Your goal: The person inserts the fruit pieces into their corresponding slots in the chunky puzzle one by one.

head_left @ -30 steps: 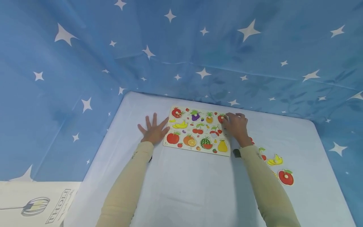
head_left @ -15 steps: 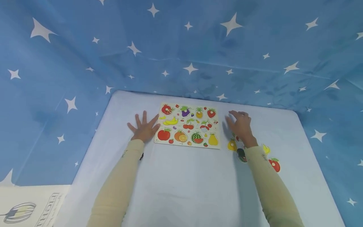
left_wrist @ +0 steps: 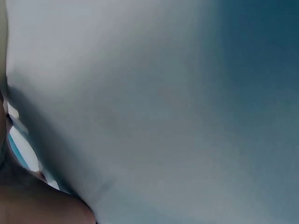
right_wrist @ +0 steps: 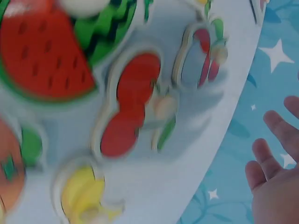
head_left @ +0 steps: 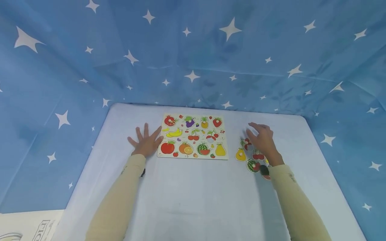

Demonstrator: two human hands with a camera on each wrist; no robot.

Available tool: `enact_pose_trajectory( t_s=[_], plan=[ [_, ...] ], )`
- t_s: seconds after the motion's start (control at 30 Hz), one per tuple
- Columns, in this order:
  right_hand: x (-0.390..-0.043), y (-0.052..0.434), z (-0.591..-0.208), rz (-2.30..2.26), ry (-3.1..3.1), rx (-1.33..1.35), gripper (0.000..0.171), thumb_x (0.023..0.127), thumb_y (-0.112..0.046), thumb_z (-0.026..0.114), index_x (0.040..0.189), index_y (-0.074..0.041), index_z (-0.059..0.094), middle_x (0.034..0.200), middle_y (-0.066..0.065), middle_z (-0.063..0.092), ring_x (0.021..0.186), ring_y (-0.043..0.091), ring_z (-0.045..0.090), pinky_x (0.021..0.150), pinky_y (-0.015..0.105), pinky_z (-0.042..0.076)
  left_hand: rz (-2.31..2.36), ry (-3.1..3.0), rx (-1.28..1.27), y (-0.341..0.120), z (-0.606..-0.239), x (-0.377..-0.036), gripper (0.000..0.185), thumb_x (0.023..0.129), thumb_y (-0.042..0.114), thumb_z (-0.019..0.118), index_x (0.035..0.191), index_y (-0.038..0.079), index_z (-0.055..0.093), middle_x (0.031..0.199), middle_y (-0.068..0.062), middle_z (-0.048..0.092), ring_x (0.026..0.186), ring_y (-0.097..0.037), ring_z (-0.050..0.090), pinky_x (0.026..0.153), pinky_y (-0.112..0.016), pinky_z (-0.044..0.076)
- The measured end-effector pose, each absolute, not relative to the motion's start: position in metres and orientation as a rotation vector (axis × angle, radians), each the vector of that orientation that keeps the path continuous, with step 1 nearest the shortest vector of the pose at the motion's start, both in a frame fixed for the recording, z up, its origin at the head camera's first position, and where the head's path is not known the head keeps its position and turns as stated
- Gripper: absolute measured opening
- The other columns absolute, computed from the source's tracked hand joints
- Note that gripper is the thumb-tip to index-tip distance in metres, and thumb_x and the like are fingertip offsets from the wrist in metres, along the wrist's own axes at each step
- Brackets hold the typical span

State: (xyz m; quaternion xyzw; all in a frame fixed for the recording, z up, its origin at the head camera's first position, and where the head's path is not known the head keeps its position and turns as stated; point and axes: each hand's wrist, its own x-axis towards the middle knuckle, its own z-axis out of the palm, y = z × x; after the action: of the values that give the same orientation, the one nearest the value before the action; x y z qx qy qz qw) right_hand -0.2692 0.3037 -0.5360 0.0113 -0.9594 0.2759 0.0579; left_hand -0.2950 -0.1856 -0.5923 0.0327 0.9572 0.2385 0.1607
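In the head view a flat puzzle board [head_left: 199, 141] printed with fruit lies at the table's far side. Knobs show on its pomegranate [head_left: 170, 121], grapes [head_left: 189, 122], pineapple [head_left: 204, 123] and strawberry [head_left: 217, 122]. My left hand [head_left: 145, 144] rests spread at the board's left edge, fingertips touching it. My right hand [head_left: 263, 142] hovers with nothing in it, fingers loosely bent, over loose knobbed pieces. Around it lie a lychee-like piece [right_wrist: 192, 65], a pear piece [head_left: 240, 155], a watermelon piece [head_left: 252, 166] and a cherry piece [right_wrist: 133, 95]. The left wrist view is mostly blurred cloth.
Also loose are a banana piece [right_wrist: 86, 189] and an orange-coloured piece [right_wrist: 10, 163], partly cut off in the right wrist view. A white cloth covers the table [head_left: 193, 197]. Behind it hangs a blue curtain [head_left: 169, 40] with white stars.
My right hand has let go of the strawberry piece at the board's upper right and moved right, over the loose pieces. My left hand stays at the board's edge. The head view has turned right.
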Motion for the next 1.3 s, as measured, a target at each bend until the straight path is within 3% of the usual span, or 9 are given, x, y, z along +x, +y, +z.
enact_pose_trajectory(
  t_s=[0.23,0.5,0.77,1.0,1.3],
  plan=[
    [-0.259,0.317,-0.523,0.838,-2.977,-0.078,0.051,0.111,-0.026,0.059,0.155,-0.001,0.054,0.155,0.032,0.048,0.146,0.055,0.032,0.111,0.078,0.026,0.704,2.733,0.097,-0.183,-0.593,-0.296,0.071,0.111,0.057,0.041,0.173,0.031,0.018,0.176,-0.02,-0.021,0.153,-0.053,-0.03,0.106,-0.084,-0.022],
    [-0.242,0.335,-0.524,0.784,-2.949,-0.038,0.045,0.109,-0.018,0.062,0.147,0.005,0.06,0.149,0.034,0.055,0.142,0.056,0.038,0.112,0.078,0.022,0.7,2.715,0.094,-0.186,-0.598,-0.29,0.07,0.112,0.055,0.04,0.173,0.029,0.018,0.175,-0.022,-0.021,0.153,-0.055,-0.029,0.105,-0.085,-0.022],
    [-0.213,0.359,-0.529,0.846,-3.061,-0.227,0.045,0.109,-0.02,0.064,0.145,0.007,0.06,0.15,0.036,0.049,0.141,0.057,0.034,0.112,0.078,0.025,0.715,2.709,0.098,-0.188,-0.596,-0.289,0.071,0.111,0.055,0.039,0.174,0.029,0.016,0.174,-0.021,-0.024,0.152,-0.053,-0.034,0.104,-0.084,-0.025],
    [-0.196,0.375,-0.542,0.903,-3.162,-0.384,0.045,0.108,-0.023,0.063,0.141,0.007,0.061,0.144,0.037,0.043,0.132,0.056,0.034,0.107,0.074,0.042,0.693,2.708,0.089,-0.186,-0.587,-0.285,0.071,0.112,0.055,0.039,0.173,0.03,0.017,0.175,-0.022,-0.021,0.153,-0.055,-0.03,0.106,-0.085,-0.021],
    [-0.191,0.38,-0.555,0.882,-3.2,-0.296,0.034,0.104,-0.014,0.069,0.128,0.008,0.069,0.136,0.034,0.057,0.125,0.052,0.042,0.104,0.07,0.046,0.689,2.715,0.085,-0.186,-0.589,-0.288,0.07,0.112,0.055,0.039,0.173,0.03,0.017,0.175,-0.022,-0.02,0.153,-0.055,-0.03,0.106,-0.085,-0.021]
  ],
)
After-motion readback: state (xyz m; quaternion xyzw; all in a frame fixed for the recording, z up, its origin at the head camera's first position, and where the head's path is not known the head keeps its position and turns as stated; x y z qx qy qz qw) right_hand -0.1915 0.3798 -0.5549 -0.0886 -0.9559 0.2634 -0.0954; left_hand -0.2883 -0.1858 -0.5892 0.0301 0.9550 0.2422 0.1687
